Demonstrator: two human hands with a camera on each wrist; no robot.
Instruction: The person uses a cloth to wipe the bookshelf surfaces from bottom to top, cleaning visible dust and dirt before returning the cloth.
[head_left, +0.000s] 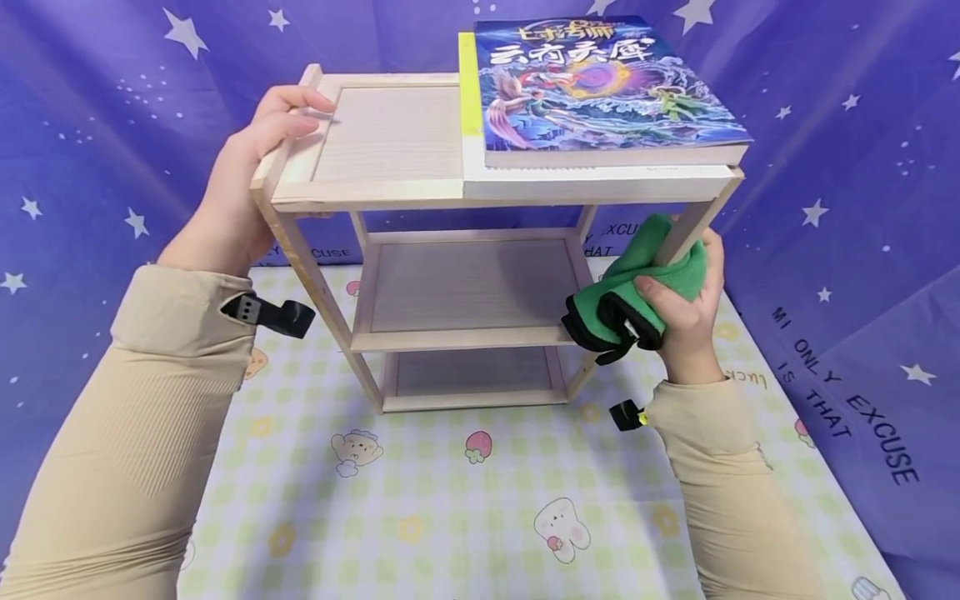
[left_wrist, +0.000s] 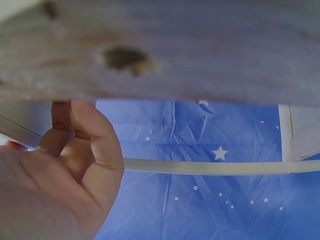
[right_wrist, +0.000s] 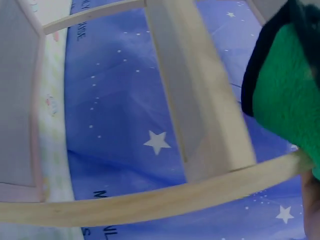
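Observation:
A three-tier wooden shelf [head_left: 390, 137] stands in the middle of the head view. My left hand [head_left: 243, 162] grips the left side of its top tier, thumb and fingers over the edge. From below, the left wrist view has this hand's fingers [left_wrist: 102, 145] bent up against the wood. A green cloth [head_left: 611, 292] with black edging is in my right hand [head_left: 690, 312], folded round the front right post [head_left: 693, 225] just under the top tier. Part of the cloth [right_wrist: 285, 87] also shows at the right wrist view's right edge, beside the shelf's pale frame [right_wrist: 200, 195].
On the top tier's right half lies a book with a colourful cover [head_left: 600, 92], over a white and yellow-green book [head_left: 470, 92]. The middle tier [head_left: 472, 283] and bottom tier [head_left: 472, 371] sit below. A checked tablecloth [head_left: 420, 492] and blue star-patterned drapes [head_left: 847, 250] surround the shelf.

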